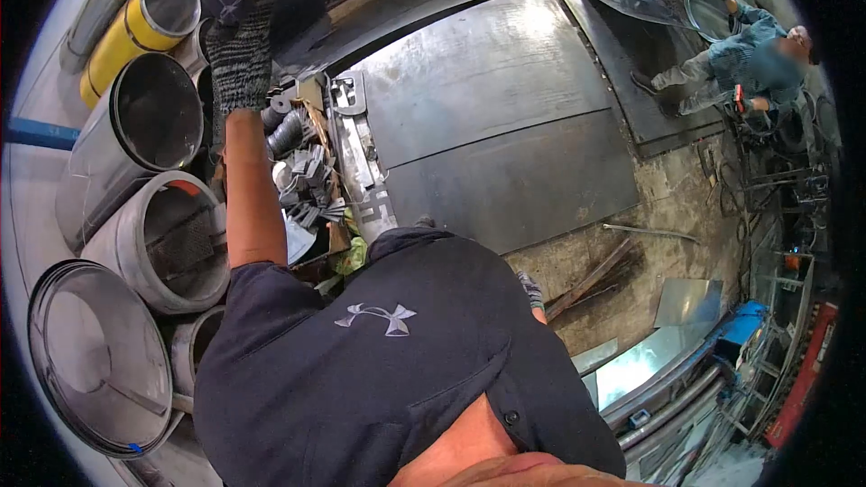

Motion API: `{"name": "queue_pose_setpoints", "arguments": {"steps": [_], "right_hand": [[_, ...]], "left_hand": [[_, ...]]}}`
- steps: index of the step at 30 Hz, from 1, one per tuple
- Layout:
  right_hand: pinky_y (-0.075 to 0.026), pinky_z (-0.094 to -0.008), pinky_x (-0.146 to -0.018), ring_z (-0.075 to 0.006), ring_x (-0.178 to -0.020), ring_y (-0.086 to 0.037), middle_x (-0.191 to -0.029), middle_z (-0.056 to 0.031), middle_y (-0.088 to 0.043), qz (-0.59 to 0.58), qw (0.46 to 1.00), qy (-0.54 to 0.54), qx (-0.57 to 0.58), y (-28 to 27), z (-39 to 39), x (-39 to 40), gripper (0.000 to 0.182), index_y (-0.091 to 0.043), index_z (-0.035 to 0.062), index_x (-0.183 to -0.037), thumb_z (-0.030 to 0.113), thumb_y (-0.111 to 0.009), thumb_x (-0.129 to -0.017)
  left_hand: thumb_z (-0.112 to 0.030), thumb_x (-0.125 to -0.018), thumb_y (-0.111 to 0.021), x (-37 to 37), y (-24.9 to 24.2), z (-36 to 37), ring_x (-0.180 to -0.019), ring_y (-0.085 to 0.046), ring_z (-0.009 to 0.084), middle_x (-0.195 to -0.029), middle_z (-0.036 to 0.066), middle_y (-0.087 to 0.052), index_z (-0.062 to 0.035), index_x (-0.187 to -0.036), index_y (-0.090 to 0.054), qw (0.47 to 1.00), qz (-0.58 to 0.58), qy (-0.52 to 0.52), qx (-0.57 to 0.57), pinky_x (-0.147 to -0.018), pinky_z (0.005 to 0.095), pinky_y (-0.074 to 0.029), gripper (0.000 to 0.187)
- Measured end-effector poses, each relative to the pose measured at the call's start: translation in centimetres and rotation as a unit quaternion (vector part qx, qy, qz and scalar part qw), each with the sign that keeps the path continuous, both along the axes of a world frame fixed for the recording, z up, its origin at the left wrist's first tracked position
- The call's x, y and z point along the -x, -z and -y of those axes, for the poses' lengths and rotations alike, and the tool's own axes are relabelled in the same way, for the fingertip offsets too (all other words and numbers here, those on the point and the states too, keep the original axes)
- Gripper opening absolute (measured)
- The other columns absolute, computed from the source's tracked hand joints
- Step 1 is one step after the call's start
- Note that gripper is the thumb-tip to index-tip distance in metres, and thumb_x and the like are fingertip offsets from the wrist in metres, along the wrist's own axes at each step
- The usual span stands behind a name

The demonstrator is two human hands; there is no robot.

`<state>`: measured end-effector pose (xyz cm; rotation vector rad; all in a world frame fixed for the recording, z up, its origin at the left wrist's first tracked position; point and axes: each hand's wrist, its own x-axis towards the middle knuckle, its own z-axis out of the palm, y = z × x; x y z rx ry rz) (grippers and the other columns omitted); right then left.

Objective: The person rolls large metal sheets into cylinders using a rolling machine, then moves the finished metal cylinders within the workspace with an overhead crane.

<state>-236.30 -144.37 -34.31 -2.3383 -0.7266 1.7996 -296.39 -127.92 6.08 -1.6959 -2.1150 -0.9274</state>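
My left arm stretches forward on the left side of the head view. My left hand (240, 59), in a grey and black knit glove, is raised with its fingers extended and no object visible in it. It overlaps a person in dark clothing (302, 13) and is near several large metal pipe sections (155, 113). Just below the hand is a box area holding wire spools (287, 131) and small metal pieces (311, 182). Only a sliver of my right hand (530, 289), gloved alike, shows past my dark shirt (424, 334); its fingers are hidden.
Large dark metal sheets (505, 108) cover the surface ahead. A co-worker (753, 63) at the far right holds a small red object. Bars (591, 280) and a thin rod (649, 233) lie on the worn floor (677, 189). A yellow pipe (135, 36) stands at the left.
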Motion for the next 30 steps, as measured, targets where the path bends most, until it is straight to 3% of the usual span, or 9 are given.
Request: {"name": "queue_pose_setpoints", "arguments": {"steps": [2, 11, 16, 22, 25, 27, 28, 29, 30], "right_hand": [[-0.054, -0.0447, -0.071, -0.0298, -0.088, -0.068, -0.121, -0.0146, -0.068, -0.014, 1.0, 0.023, -0.003, 0.2, 0.3, 0.0, 0.051, -0.053, 0.0109, -0.138, 0.046, -0.055, -0.101], [-0.052, -0.0428, -0.052, -0.0293, -0.067, -0.066, -0.11, -0.0128, -0.068, -0.062, 0.975, 0.213, -0.001, 0.1, 1.5, -0.4, 0.046, -0.053, 0.0109, -0.132, 0.044, -0.057, -0.1], [-0.054, -0.0436, -0.059, -0.026, -0.075, -0.067, -0.107, -0.0121, -0.071, -0.04, 0.983, 0.179, 0.025, 0.4, 2.7, 0.8, 0.056, -0.056, 0.0099, -0.133, 0.054, -0.056, -0.099], [-0.056, -0.0457, -0.065, -0.0284, -0.082, -0.07, -0.105, -0.0125, -0.071, -0.055, 0.97, 0.233, 0.03, 2.2, 6.2, 3.4, 0.044, -0.062, 0.0075, -0.123, 0.045, -0.057, -0.099], [-0.056, -0.0445, -0.07, -0.0294, -0.087, -0.07, -0.106, -0.0146, -0.072, -0.075, 0.98, 0.17, -0.076, 2.3, 9.1, 4.2, 0.042, -0.062, 0.0064, -0.119, 0.042, -0.061, -0.097], [-0.056, -0.0447, -0.077, -0.032, -0.093, -0.07, -0.11, -0.0181, -0.071, 0.173, 0.893, -0.358, -0.21, 2.3, 10.4, 3.5, 0.044, -0.062, 0.0071, -0.121, 0.038, -0.067, -0.091], [-0.055, -0.0455, -0.081, -0.034, -0.099, -0.069, -0.113, -0.0196, -0.07, 0.203, 0.878, -0.353, -0.25, 1.7, 11.7, 3.8, 0.045, -0.062, 0.0081, -0.122, 0.038, -0.067, -0.089], [-0.055, -0.0462, -0.085, -0.036, -0.105, -0.067, -0.117, -0.0211, -0.069, 0.233, 0.86, -0.348, -0.29, 0.6, 12.7, 4.2, 0.047, -0.062, 0.009, -0.123, 0.039, -0.067, -0.086], [-0.053, -0.0457, -0.091, -0.0355, -0.111, -0.065, -0.12, -0.0203, -0.068, 0.183, 0.948, -0.195, -0.174, -0.8, 12.4, 5.2, 0.047, -0.061, 0.0099, -0.125, 0.039, -0.063, -0.089]], "left_hand": [[-0.014, -0.101, -0.059, 0.4, 0.5, 0.3, -0.119, -0.062, 0.0209, -0.132, 0.011, -0.066, 0.0001, -0.136, -0.058, 0.954, 0.264, 0.103, -0.095, -0.104, 0.034, -0.045, 0.038], [-0.006, -0.098, -0.06, -1.3, 8.0, 1.0, -0.107, -0.067, 0.0183, -0.125, 0.01, -0.07, 0.0064, -0.132, -0.06, 0.892, 0.406, 0.15, -0.131, -0.096, 0.03, -0.05, 0.036], [-0.01, -0.097, -0.063, -0.1, 12.7, 0.3, -0.102, -0.068, 0.0174, -0.12, 0.011, -0.073, 0.0044, -0.125, -0.066, 0.982, 0.169, 0.044, -0.065, -0.094, 0.0313, -0.05, 0.031], [-0.003, -0.096, -0.062, -4.8, 8.3, -1.1, -0.105, -0.068, 0.0173, -0.12, 0.01, -0.073, 0.0034, -0.122, -0.068, 0.928, 0.279, 0.233, -0.083, -0.097, 0.0308, -0.05, 0.027], [-0.002, -0.097, -0.065, -8.8, 6.7, -1.9, -0.11, -0.067, 0.0195, -0.121, 0.012, -0.07, 0.0024, -0.124, -0.067, 0.823, 0.489, 0.272, -0.097, -0.097, 0.0321, -0.052, 0.028], [-0.001, -0.097, -0.065, -10.1, 6.6, -2.4, -0.11, -0.067, 0.018, -0.12, 0.012, -0.071, 0.0035, -0.124, -0.066, 0.812, 0.49, 0.302, -0.096, -0.098, 0.0307, -0.053, 0.028], [-0.001, -0.096, -0.066, -9.9, 8.9, -3.4, -0.109, -0.067, 0.0165, -0.119, 0.011, -0.071, 0.0041, -0.125, -0.066, 0.712, 0.625, 0.312, -0.068, -0.099, 0.0298, -0.052, 0.028], [-0.001, -0.096, -0.066, -10.7, 8.7, -3.5, -0.109, -0.067, 0.0161, -0.119, 0.011, -0.071, 0.0039, -0.124, -0.067, 0.721, 0.621, 0.303, -0.055, -0.099, 0.0295, -0.052, 0.028], [-0.001, -0.096, -0.066, -11.6, 8.4, -3.6, -0.108, -0.067, 0.0158, -0.12, 0.011, -0.072, 0.0038, -0.124, -0.067, 0.73, 0.616, 0.293, -0.042, -0.099, 0.0292, -0.052, 0.028]]}}
